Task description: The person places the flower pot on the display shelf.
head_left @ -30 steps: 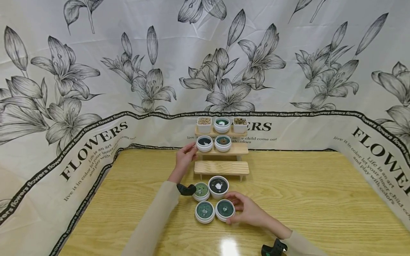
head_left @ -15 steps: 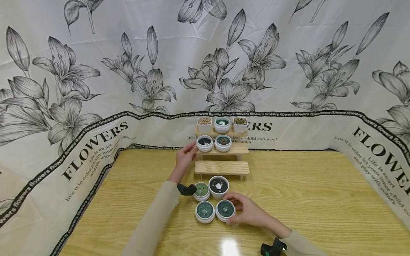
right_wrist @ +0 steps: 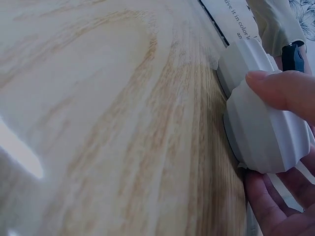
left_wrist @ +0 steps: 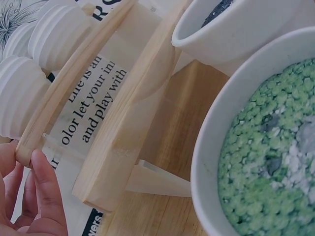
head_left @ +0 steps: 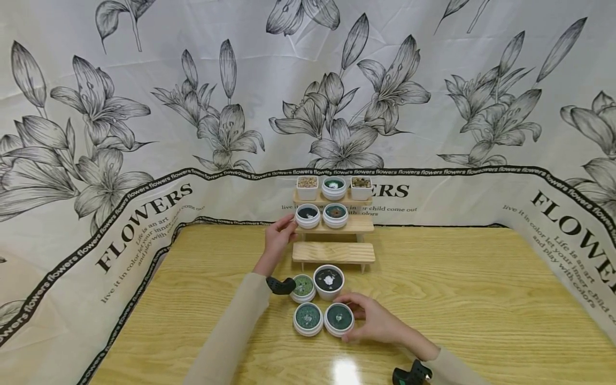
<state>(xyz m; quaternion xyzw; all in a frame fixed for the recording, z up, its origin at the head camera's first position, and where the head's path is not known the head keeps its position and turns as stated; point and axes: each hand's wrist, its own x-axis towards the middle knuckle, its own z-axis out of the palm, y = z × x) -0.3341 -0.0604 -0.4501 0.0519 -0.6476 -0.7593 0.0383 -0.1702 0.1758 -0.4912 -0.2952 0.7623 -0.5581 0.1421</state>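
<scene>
My left hand (head_left: pixel 280 235) pinches the left end of the wooden stand's middle shelf (left_wrist: pixel 54 98), its index fingertip close to a white round pot with a dark filling (head_left: pixel 307 214). Another round pot (head_left: pixel 335 214) sits beside that one on the shelf. On the table, my right hand (head_left: pixel 377 319) grips a white ribbed pot with a dark green filling (head_left: pixel 339 316), thumb on one side and fingers on the other. To its left touches or nearly touches a similar pot (head_left: pixel 308 318). Behind them stand a light green pot (head_left: pixel 303 286) and a larger dark-filled pot (head_left: pixel 329 280).
The stand's top shelf bears two square pots, one pale-filled (head_left: pixel 307 188) and one brown-filled (head_left: pixel 361 187), with a round green pot (head_left: pixel 334 187) between. Its bottom shelf (head_left: pixel 333 252) is bare wood. A flower-printed cloth (head_left: pixel 240 198) rises behind the wooden table (head_left: pixel 462 289).
My right hand and the dark green pot have shifted very slightly toward me. The left hand stays at the middle shelf's end.
</scene>
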